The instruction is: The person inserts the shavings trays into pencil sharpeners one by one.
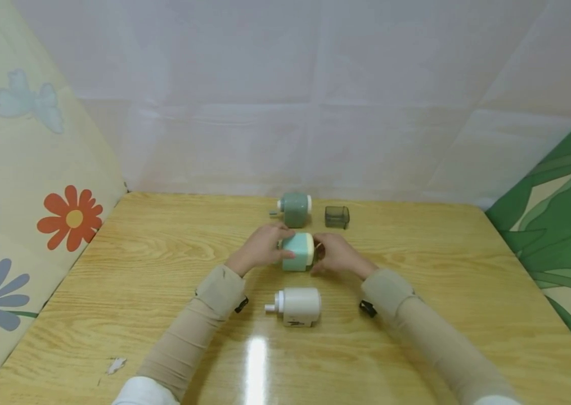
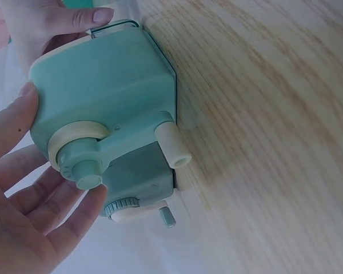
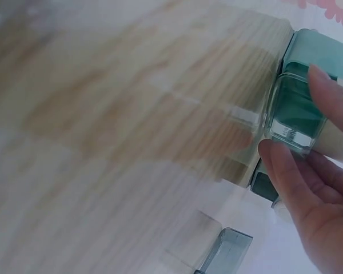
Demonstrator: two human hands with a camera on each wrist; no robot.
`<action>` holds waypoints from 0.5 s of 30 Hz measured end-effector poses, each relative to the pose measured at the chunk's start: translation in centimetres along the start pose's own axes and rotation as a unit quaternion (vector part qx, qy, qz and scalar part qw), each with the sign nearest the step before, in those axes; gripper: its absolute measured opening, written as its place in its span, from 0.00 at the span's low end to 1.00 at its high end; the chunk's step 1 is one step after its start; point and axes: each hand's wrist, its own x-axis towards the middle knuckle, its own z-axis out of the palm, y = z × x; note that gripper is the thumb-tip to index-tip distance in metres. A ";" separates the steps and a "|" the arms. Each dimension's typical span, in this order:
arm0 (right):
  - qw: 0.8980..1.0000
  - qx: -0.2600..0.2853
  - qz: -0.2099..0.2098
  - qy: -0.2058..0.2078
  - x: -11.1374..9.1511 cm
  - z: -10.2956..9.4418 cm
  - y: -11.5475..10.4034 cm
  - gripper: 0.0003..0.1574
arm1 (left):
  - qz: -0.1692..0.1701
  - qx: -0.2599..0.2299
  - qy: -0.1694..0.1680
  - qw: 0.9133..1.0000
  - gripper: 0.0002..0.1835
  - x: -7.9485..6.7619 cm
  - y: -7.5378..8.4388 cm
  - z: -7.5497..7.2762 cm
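A teal crank pencil sharpener [image 1: 295,252] with a cream rim stands on the table between both hands. My left hand [image 1: 264,246] grips it from the crank side, thumb on the body and fingers curled near the hub. The crank [image 2: 131,142] with its cream knob shows in the left wrist view. On the opposite side, my right hand [image 1: 338,254] pinches the clear shavings tray [image 3: 297,111] between thumb and fingers. That tray sits right at the sharpener's body in the right wrist view.
Behind stands a darker green crank sharpener [image 1: 295,209], with a smoky clear tray [image 1: 337,216] lying to its right. A cream sharpener [image 1: 302,305] stands nearer, between the forearms. A white cloth wall [image 1: 285,146] borders the wooden table's [image 1: 179,230] back edge.
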 end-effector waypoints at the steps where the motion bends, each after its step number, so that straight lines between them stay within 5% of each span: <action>1: 1.000 0.001 0.000 0.000 0.0 0.0 0.0 0.39 | -0.002 0.000 -0.001 1.000 0.30 0.0 0.0 0.0; 15: 0.999 0.024 0.019 -0.010 0.1 0.1 -0.1 0.41 | -0.006 -0.008 0.002 1.000 0.30 0.0 0.0 0.1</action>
